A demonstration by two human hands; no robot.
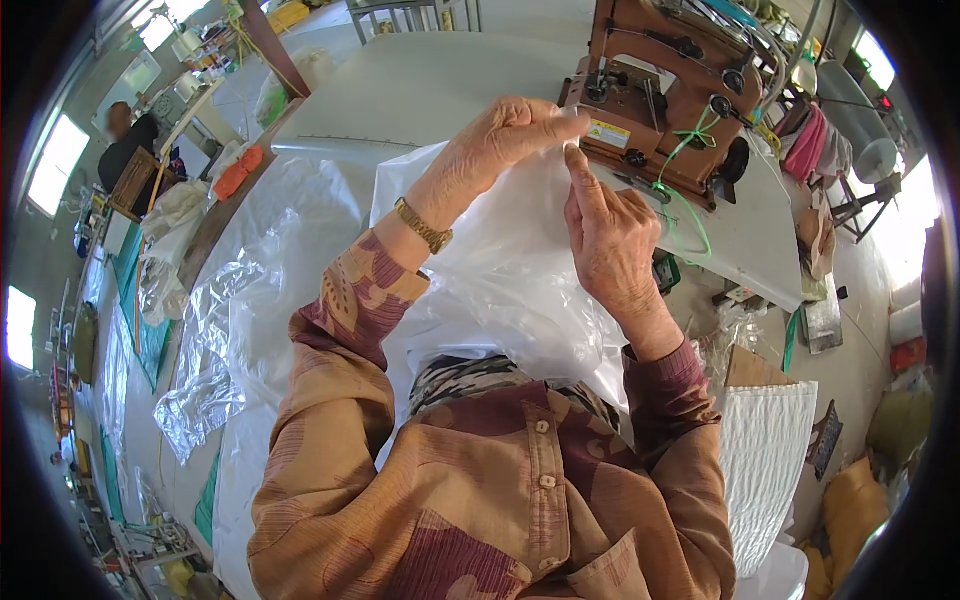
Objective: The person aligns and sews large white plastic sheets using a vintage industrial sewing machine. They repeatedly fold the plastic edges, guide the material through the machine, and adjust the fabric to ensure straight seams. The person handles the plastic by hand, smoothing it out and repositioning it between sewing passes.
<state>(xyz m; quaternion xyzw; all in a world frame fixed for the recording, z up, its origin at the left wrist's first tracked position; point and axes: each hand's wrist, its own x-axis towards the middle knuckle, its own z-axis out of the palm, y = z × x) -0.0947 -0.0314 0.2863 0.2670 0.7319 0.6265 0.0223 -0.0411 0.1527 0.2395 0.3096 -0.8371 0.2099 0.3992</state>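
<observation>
A milky, translucent plastic sheet (490, 260) hangs from my fingers and drapes over my lap. My left hand (500, 145), with a gold watch at the wrist, pinches the sheet's upper corner between thumb and fingers. Just below it, my right hand (612, 235) grips the same edge, its index finger stretched up toward the left fingertips and the other fingers curled in. Both hands are right beside the base of a brown sewing machine (675, 90). Bright green string (697, 135) is tied to the machine and dangles over the table edge.
The machine stands on a pale grey table (420, 95). Loose clear plastic (230, 330) spreads out at my left, near an orange-red bundle (237, 173). At the far left is another person (132, 150). A white ribbed sheet (768, 460) lies by my right elbow.
</observation>
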